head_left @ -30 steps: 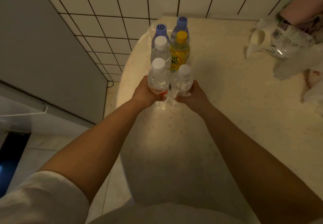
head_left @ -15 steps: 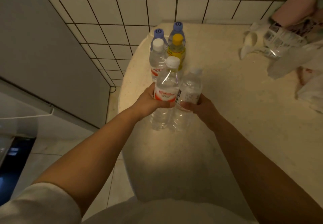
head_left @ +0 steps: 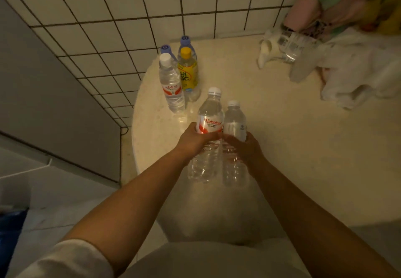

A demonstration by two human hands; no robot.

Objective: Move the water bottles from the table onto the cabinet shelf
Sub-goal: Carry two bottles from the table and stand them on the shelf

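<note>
Clear bottles point(head_left: 171, 87) cluster beyond held pair; crumpled bag point(head_left: 355, 71) right.

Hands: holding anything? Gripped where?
Left hand holds the red-label bottle mid-body, at the label. Right hand holds the white-label bottle mid-body too.

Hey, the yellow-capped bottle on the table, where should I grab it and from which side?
Grip the yellow-capped bottle around its labelled middle, coming from its right. It stands upright; a white-capped bottle crowds its left and blue-capped ones stand behind, while the table to its right is bare. Both hands are full now, so probably next trip.
</note>
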